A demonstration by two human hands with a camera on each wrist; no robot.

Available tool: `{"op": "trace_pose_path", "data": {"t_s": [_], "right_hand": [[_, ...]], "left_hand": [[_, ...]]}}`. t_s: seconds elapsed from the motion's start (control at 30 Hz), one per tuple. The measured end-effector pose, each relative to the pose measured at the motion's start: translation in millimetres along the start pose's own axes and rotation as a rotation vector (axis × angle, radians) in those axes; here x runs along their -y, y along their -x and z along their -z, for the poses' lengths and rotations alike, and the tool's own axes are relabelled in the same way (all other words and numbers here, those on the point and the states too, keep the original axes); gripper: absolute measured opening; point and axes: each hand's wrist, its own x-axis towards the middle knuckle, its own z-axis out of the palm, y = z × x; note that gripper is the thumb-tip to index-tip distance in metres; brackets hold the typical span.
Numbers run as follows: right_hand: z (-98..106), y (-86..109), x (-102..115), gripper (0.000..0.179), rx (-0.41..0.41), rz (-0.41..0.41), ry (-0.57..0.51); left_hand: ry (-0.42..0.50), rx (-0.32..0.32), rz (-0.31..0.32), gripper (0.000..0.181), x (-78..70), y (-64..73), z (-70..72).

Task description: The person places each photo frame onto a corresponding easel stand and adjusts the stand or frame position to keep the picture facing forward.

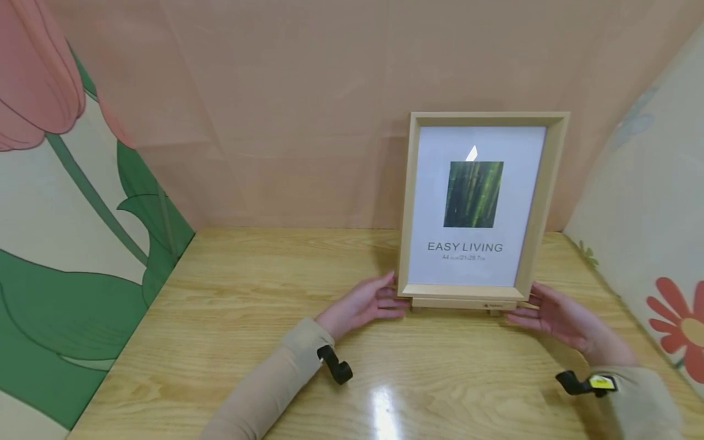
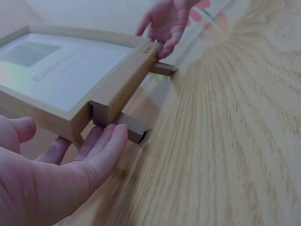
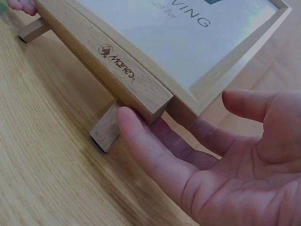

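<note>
A light wooden picture frame (image 1: 538, 201) with a bamboo print and the words EASY LIVING leans upright on a wooden easel (image 1: 456, 303). The easel's front ledge (image 3: 101, 52) bears a burned-in logo, and short feet stick out beneath it. At the ledge's left end, my left hand (image 1: 365, 304) touches with nearly straight fingers (image 2: 106, 146), palm up and thumb apart from the frame. On the opposite end, my right hand (image 1: 566, 321) rests its extended fingers (image 3: 146, 141) against the ledge from below, its thumb also free. The easel's back is hidden behind the picture.
The wood-grain table (image 1: 247, 287) stretches to the left and in front of the easel. A pink cloth backdrop (image 1: 286, 122) rises close behind the frame. Flower-printed panels stand at the left (image 1: 66, 293) and right (image 1: 643, 201).
</note>
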Motion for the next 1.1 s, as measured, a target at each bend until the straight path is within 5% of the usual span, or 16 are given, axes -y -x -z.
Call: {"op": "trace_pose_path", "data": {"t_s": [1.1], "right_hand": [[0.1, 2.1, 4.2, 0.056, -0.054, 0.017, -0.003]], "left_hand": [[0.084, -0.051, -0.025, 0.050, 4.9, -5.6, -7.9]]}}
